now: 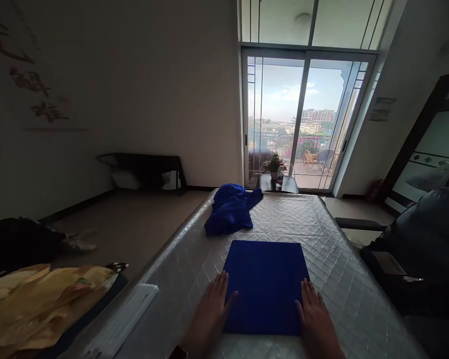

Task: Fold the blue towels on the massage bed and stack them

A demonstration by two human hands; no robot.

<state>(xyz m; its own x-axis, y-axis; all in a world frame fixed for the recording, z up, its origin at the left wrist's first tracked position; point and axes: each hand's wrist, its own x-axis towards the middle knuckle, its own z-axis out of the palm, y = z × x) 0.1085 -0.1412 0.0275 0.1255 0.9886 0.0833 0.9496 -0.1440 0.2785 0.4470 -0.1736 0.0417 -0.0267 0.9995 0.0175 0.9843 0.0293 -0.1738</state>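
A flat, dark blue rectangular panel point(265, 286) lies on a table covered with a shiny quilted sheet point(292, 214). Along its left edge rests my left hand point(215, 301), fingers stretched forward and thumb reaching over the surface. My right hand point(314, 309) lies against the opposite edge in much the same way, fingers extended and thumb apart. Both hands touch the panel without wrapping round it. Beyond its far left corner is a crumpled blue garment point(232, 209), apart from both hands.
A long pale strip-like object point(125, 319) lies on the table's left side. Yellowish cloth point(48, 304) is heaped at lower left. Dark chair-like furniture point(430, 249) stands at right. Past the far end are a small table with a potted plant point(274, 164) and glass sliding doors point(277, 99).
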